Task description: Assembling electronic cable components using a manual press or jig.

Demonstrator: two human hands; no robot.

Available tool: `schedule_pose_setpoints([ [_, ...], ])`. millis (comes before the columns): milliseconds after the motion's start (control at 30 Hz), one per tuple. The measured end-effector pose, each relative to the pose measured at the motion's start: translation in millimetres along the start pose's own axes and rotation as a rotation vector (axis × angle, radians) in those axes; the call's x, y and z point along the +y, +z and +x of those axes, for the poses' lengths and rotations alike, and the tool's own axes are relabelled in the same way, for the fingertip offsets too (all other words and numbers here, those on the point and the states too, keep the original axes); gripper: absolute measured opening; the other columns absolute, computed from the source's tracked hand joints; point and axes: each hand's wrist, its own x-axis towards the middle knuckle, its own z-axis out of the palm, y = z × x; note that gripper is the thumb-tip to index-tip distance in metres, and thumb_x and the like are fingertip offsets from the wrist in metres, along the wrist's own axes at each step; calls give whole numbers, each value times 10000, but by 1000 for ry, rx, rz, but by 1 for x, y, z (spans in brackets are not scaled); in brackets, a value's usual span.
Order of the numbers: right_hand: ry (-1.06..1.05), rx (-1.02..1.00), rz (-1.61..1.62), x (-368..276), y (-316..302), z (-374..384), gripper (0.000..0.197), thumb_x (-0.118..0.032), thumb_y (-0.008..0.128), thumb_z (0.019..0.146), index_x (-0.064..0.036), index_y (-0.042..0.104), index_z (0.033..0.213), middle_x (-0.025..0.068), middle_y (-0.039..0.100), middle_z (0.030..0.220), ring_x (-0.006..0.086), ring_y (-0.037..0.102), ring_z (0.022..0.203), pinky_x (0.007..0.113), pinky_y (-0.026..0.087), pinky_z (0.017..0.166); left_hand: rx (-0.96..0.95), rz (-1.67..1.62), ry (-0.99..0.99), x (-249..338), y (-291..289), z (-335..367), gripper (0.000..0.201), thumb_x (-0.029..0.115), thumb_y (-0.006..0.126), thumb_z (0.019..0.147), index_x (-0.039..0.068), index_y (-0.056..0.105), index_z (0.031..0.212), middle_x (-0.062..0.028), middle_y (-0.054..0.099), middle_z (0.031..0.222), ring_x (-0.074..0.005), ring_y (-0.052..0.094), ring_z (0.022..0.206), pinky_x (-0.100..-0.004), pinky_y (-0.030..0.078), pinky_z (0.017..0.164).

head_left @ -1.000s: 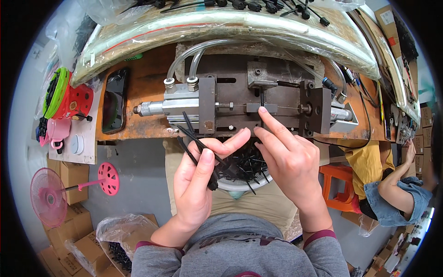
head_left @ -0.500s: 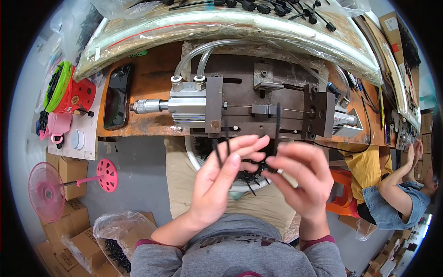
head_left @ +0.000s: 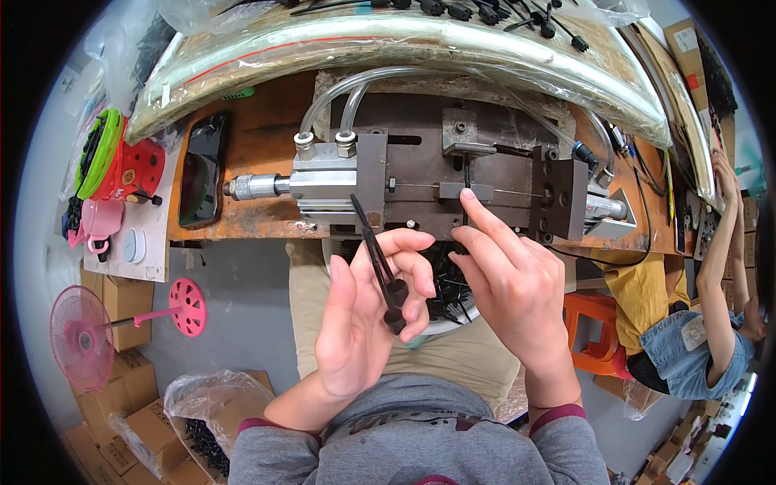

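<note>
My left hand [head_left: 347,339] is closed around the lower part of a pair of thin black rods [head_left: 373,249] with round knobbed ends, their shafts pointing up past my fingers. In my right hand [head_left: 517,299] another black rod [head_left: 466,171] is gripped near its lower end. Its shaft lies across a small grey metal block [head_left: 483,192] in the middle of the clamping machine [head_left: 420,214], and my index fingertip rests at that block. Below my hands, a white basin [head_left: 443,327] on my lap contains several black rods, partly hidden.
A silver air cylinder [head_left: 326,186] with clear hoses is on the machine's left, a dark end block [head_left: 559,194] on its right. A black phone [head_left: 204,170] lies at the bench's left. A pink fan [head_left: 82,335] stands lower left. A co-worker [head_left: 695,339] sits at right.
My right hand has moved up and away from the left, bringing its rod onto the machine's middle block. My left hand has turned, tilting its rods. The co-worker's arms have risen.
</note>
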Motion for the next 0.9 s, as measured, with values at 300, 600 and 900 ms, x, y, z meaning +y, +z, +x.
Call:
schedule_pose_setpoints([
  [300,7,23,298,-3,-10,-3,269,-85,780,686,-35,697,938,110,703,1075,167,659,647,270,505,555,8,74,27,0,3,-1,783,637,166,1012,-19,406,1365,-34,480,955,-97,417,777,-245,369,631],
  [600,-250,-66,426,-16,-25,-22,372,-51,805,622,29,708,973,129,634,1050,246,651,841,323,535,668,-92,111,-160,-2,17,3,708,573,229,1030,8,347,1439,5,439,1006,-103,422,902,-257,352,842],
  [900,15,83,307,6,-12,-13,298,-11,793,690,-2,670,961,186,631,1248,274,680,910,334,554,782,-87,125,-75,-1,2,0,722,65,569,915,34,210,1541,-22,436,1153,-105,450,967,-249,386,898],
])
